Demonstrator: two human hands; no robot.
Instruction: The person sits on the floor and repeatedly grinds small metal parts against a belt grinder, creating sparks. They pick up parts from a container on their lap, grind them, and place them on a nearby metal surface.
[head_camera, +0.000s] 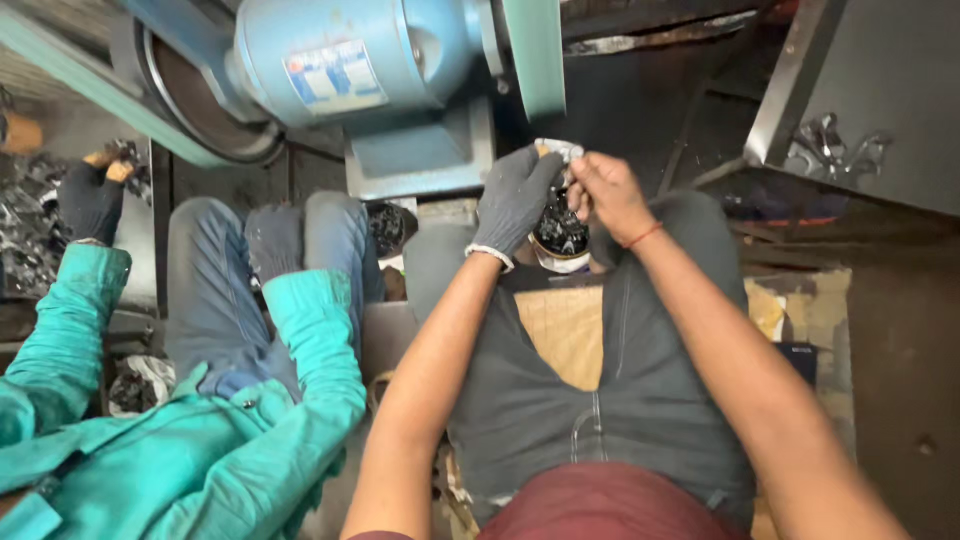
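Small shiny metal part (556, 150), likely rigid, light and sharp-edged, is pinched at its edges between the grey-gloved left hand (515, 195) and bare right hand (606, 195), below the green sanding belt (535, 55).

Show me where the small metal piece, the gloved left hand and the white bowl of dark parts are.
small metal piece (560, 150), head view, on its shiny top edge.
gloved left hand (515, 195), head view, on the back of the grey glove.
white bowl of dark parts (560, 264), head view, on its front rim.
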